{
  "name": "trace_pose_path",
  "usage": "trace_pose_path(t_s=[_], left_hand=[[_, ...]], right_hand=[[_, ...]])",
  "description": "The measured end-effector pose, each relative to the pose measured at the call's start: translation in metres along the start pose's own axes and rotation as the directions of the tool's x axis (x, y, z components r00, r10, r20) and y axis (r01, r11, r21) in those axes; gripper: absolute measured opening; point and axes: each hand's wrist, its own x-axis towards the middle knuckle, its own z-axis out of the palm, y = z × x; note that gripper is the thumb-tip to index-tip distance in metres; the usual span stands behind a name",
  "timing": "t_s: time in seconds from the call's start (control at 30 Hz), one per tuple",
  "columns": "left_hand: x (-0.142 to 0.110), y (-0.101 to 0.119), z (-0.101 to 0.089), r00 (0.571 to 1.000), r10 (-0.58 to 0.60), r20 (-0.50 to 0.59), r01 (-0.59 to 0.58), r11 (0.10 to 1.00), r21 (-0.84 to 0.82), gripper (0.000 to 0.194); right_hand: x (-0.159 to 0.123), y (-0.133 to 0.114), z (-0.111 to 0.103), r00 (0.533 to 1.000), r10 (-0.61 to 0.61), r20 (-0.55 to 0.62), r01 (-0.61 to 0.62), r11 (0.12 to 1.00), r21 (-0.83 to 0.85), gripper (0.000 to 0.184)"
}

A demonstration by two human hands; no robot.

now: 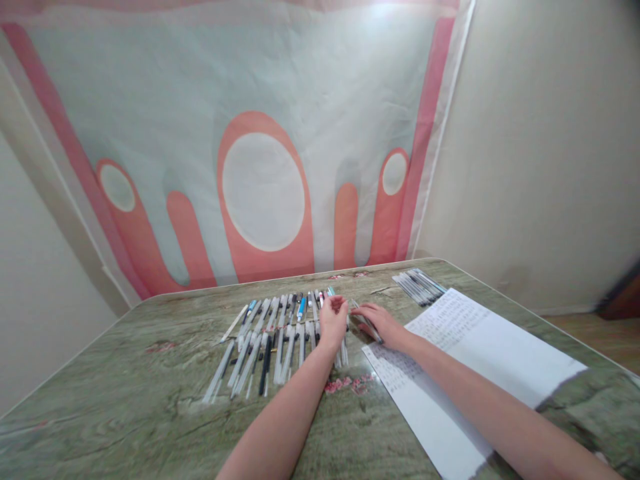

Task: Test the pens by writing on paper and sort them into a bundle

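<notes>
Several pens (284, 353) lie side by side in two rows, mostly with clear barrels, along with a black one (265, 363) and a blue-and-white one (301, 309). At the right end of the rows is my left hand (334, 323), its fingers curled together; whatever they hold, if anything, is too small to make out. Just right of it, my right hand (383, 323) has its fingers closed on a clear-barrelled pen (369, 323), tilted over the table near the paper's left corner. My left hand and forearm hide part of the rows.
White paper (505, 347) with handwriting lies under my right forearm. Beyond it, a bundle of pens (419, 287) rests near the far right of the wood-patterned table (120, 393). A printed curtain (320, 133) hangs behind the table's far edge.
</notes>
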Motion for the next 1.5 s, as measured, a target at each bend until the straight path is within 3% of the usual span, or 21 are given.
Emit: trace_pose_path(t_s=[0.13,0.37,0.63,0.7,0.8,0.97,1.27,1.5], left_hand=[[0.000,-0.001,-0.001,1.000,0.013,-0.003,-0.013,1.000,0.004,0.020],[0.000,-0.001,0.000,1.000,-0.009,0.023,0.009,1.000,-0.013,0.020],[-0.010,0.007,0.005,0.968,-0.046,0.245,0.036,0.998,0.048,0.017],[-0.010,0.007,0.005,0.972,-0.056,0.228,0.049,0.998,0.037,0.016],[-0.006,0.006,0.004,0.984,-0.138,0.113,0.148,0.985,-0.087,0.021],[0.002,0.004,0.000,0.935,-0.349,0.068,0.347,0.855,-0.385,0.031],[-0.002,0.003,0.003,0.926,-0.361,0.112,0.375,0.848,-0.373,0.031],[-0.007,0.012,0.007,0.905,-0.391,0.167,0.424,0.807,-0.412,0.027]], right_hand=[[-0.003,0.001,0.001,1.000,0.014,0.020,-0.014,1.000,-0.004,0.026],[-0.004,0.004,-0.002,0.993,0.069,-0.092,-0.069,0.998,0.007,0.032],[0.005,0.001,0.003,0.968,0.095,-0.233,-0.072,0.992,0.102,0.033],[0.004,-0.003,0.004,0.966,0.095,-0.242,-0.070,0.992,0.109,0.033],[0.002,-0.011,0.000,0.964,0.085,-0.250,-0.063,0.993,0.097,0.036],[-0.001,-0.024,-0.009,0.959,-0.002,-0.284,-0.004,1.000,-0.020,0.032],[-0.004,-0.020,-0.001,0.955,0.129,-0.268,-0.108,0.990,0.093,0.019],[-0.004,-0.023,-0.002,0.962,0.044,-0.268,-0.067,0.995,-0.077,0.014]])
